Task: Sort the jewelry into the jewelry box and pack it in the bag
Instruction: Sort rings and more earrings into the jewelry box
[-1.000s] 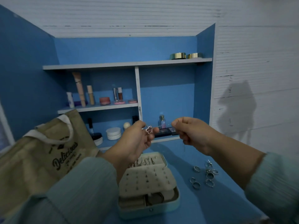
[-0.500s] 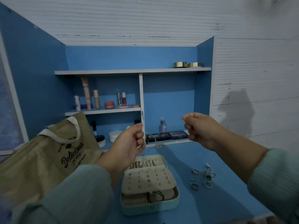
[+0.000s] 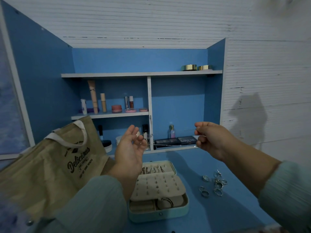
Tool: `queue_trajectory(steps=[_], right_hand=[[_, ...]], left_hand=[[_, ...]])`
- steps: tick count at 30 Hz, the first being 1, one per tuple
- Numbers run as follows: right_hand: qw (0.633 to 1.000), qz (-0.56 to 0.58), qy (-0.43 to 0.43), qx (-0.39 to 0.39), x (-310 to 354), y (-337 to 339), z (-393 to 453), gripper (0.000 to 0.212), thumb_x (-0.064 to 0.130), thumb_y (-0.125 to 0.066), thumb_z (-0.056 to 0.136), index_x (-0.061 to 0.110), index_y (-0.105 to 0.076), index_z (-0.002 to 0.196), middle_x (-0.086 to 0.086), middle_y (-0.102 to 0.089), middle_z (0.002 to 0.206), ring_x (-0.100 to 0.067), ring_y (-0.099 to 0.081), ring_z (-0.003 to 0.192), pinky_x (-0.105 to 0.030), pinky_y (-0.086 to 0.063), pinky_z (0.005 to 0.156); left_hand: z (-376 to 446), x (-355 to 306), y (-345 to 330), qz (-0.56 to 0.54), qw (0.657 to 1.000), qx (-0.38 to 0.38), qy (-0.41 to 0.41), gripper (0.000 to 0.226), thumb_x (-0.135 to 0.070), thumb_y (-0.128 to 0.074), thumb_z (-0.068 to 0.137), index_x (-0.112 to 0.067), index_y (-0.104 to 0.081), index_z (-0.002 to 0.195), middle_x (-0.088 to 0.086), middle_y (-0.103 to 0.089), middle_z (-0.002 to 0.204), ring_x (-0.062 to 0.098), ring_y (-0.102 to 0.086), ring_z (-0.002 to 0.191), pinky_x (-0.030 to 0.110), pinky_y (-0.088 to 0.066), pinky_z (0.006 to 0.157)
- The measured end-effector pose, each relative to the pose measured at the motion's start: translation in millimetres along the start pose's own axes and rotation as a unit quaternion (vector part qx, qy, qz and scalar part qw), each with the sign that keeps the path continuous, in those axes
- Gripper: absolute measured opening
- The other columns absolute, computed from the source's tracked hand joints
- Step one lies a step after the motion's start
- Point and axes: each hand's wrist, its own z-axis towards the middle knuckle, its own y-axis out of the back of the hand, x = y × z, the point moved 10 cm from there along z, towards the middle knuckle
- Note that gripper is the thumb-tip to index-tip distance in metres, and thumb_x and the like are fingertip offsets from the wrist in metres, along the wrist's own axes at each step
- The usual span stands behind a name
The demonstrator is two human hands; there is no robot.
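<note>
**A:** Talk me through it, what have you got up there?

**B:** A thin silver chain necklace (image 3: 168, 145), stretched out in the air between my hands, above the open pale-green jewelry box (image 3: 158, 214) on the blue tabletop (image 3: 218, 216). My right hand (image 3: 213, 140) has its fingers curled in, pinching one end. My left hand (image 3: 130, 148) is turned palm up with the fingers loosely spread; the chain seems to meet my fingertips (image 3: 143, 142), but it's so fine I can't tell you whether I'm really gripping it there

**A:** So which step is this?

**B:** Sorting, I'd say, and early in it. The chain isn't in the box yet, and a cluster of silver rings (image 3: 217, 184) sits on the table just to the right of it

**A:** And the bag?

**B:** The tan jute tote bag with white handles (image 3: 50, 165) stands on my left, beside the box. Packing comes last

**A:** Next move?

**B:** I reckon lowering the chain into a compartment of the box. That calls for keeping it straight so it doesn't knot, and a surer hold on the left end, or it could slip and swing
</note>
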Motion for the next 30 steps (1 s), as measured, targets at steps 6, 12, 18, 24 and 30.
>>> queue_trajectory(steps=[6, 12, 18, 24, 30], right_hand=[[0.999, 0.031, -0.008, -0.041, -6.5, 8.4, 2.6, 0.024, -0.002, -0.035, 0.093, 0.013, -0.054, 0.089, -0.005, -0.047, 0.068, -0.012, -0.037, 0.049, -0.020, -0.044, 0.039], [0.997, -0.067, -0.005, 0.023, -5.1, -5.3, -1.1, 0.023, -0.002, -0.041, 0.092, 0.015, -0.057, 0.092, -0.005, -0.055, 0.073, -0.012, -0.042, 0.054, -0.023, -0.037, 0.048], [0.932, -0.306, 0.093, 0.170, 13.6, -49.7, -17.3, 0.027, -0.002, -0.046, 0.090, 0.022, -0.059, 0.095, 0.001, -0.063, 0.080, -0.011, -0.049, 0.062, -0.020, -0.038, 0.056], [0.827, -0.471, 0.238, 0.196, 39.6, -81.7, -32.8, 0.025, 0.003, -0.051, 0.089, 0.023, -0.058, 0.101, 0.007, -0.057, 0.085, -0.009, -0.056, 0.075, -0.021, -0.050, 0.070], [0.802, -0.495, 0.281, 0.181, 50.1, -81.9, -34.1, 0.026, 0.003, -0.049, 0.090, 0.027, -0.056, 0.098, 0.006, -0.055, 0.091, -0.014, -0.054, 0.082, -0.016, -0.043, 0.065]], left_hand=[[-2.0, 7.0, 6.2, 0.026, 1.000, -0.011, 0.010, 0.042, 0.001, -0.036, 0.095, -0.009, -0.044, 0.135, 0.000, -0.056, 0.116, 0.005, -0.051, 0.073, 0.016, -0.047, 0.061], [-4.3, 13.9, -5.2, 0.087, 0.995, 0.031, 0.040, 0.035, -0.002, -0.041, 0.095, -0.014, -0.050, 0.126, 0.001, -0.062, 0.110, 0.006, -0.054, 0.073, 0.015, -0.047, 0.059], [-12.5, 27.8, -38.5, 0.219, 0.967, 0.111, 0.069, 0.031, -0.004, -0.041, 0.095, -0.016, -0.051, 0.121, 0.006, -0.066, 0.109, 0.011, -0.061, 0.081, 0.020, -0.047, 0.065], [-22.7, 41.4, -64.8, 0.282, 0.941, 0.165, 0.092, 0.035, -0.001, -0.033, 0.095, -0.017, -0.050, 0.121, 0.007, -0.068, 0.101, 0.014, -0.066, 0.086, 0.022, -0.044, 0.066], [-23.5, 48.8, -67.8, 0.372, 0.906, 0.178, 0.090, 0.037, -0.003, -0.036, 0.093, -0.018, -0.048, 0.124, 0.001, -0.059, 0.078, 0.010, -0.052, 0.070, 0.022, -0.032, 0.062]])
